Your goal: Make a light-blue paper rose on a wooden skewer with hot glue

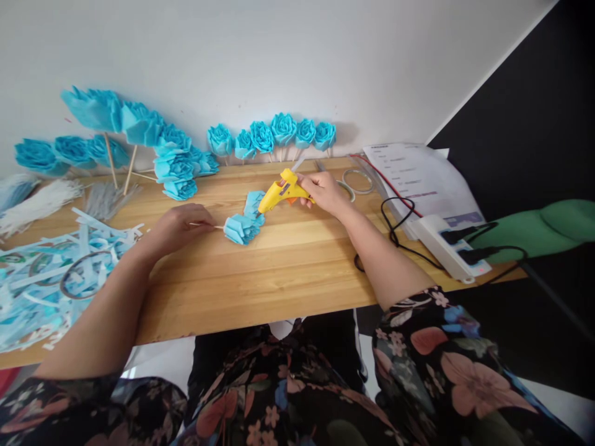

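Pinched between the fingers of my left hand (186, 224) is the thin wooden stick of a blue paper flower (240, 230), which lies sideways just above or on the table. My right hand (321, 191) grips a yellow glue gun (284, 191), its nozzle pointing down and left at the flower's upper edge. I cannot tell whether the nozzle touches the paper. Behind the flower is a loose blue paper petal (254, 203), partly covered by the flower and the gun.
Finished blue flowers (283, 129) lean along the wall. Blue paper scraps (56, 279) cover the table's left end. Tape rolls (357, 181), printed sheets (418, 170) and a white power strip (453, 248) with black cables (395, 229) occupy the right side.
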`<state>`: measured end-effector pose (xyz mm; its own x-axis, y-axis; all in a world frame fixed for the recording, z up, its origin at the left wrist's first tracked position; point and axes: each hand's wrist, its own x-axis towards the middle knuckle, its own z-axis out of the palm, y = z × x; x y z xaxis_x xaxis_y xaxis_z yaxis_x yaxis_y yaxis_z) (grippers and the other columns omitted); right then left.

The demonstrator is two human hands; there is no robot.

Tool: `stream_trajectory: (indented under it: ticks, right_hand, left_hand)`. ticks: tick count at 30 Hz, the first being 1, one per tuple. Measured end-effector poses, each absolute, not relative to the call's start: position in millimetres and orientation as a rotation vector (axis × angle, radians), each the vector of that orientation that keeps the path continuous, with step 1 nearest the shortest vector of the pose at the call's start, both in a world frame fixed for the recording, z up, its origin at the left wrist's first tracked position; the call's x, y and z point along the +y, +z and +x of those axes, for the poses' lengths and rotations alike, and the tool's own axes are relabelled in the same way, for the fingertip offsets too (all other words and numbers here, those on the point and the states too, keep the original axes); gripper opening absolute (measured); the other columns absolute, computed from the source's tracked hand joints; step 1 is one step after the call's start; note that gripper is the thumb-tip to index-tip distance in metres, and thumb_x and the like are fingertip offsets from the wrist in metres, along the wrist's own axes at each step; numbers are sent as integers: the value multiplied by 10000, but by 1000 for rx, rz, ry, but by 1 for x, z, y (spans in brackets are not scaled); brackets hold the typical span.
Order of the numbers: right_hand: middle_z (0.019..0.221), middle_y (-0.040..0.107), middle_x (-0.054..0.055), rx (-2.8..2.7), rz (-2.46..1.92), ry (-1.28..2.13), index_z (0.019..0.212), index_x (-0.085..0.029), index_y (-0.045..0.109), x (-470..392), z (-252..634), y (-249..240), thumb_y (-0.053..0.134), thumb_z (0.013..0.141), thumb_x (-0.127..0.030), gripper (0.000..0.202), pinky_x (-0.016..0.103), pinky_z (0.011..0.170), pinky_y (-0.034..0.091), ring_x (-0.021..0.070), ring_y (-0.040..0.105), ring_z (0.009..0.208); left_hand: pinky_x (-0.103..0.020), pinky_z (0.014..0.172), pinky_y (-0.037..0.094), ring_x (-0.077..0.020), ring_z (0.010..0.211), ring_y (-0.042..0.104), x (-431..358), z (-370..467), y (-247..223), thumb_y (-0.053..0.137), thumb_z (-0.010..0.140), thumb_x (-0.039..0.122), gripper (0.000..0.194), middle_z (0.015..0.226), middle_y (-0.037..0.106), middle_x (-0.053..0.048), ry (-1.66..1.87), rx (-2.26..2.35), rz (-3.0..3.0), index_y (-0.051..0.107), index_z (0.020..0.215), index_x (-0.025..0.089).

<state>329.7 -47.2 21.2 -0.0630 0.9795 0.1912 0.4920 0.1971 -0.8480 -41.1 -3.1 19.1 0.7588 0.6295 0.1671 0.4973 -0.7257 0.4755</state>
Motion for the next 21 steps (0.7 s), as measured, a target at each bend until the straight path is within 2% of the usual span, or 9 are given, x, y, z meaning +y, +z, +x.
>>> stream_trajectory:
  ticks: [8,16,21]
  right_hand:
    - [591,670,32,-1748,-1312,829,667,-154,652,-48,324,17,487,956,-647,595,214,500,421,90,577,469]
    - [565,654,29,-1630,-1342,802,631,-159,628,-48,328,21,503,967,-585,557,216,493,419,89,557,452]
    - [584,670,24,-1743,-1387,795,645,-155,646,-50,325,21,515,968,-568,541,205,504,415,83,573,467]
  left_hand:
    - [-319,795,504,-213,866,667,-4,-40,18,570,940,484,324,940,740,-78,470,864,2520,741,895,212]
    - [-338,792,507,-225,866,667,-4,-40,18,566,944,479,321,934,737,-75,465,861,2522,746,906,216]
    - [-333,802,507,-217,866,668,-4,-41,18,561,953,456,320,928,743,-78,494,840,2533,745,896,200]
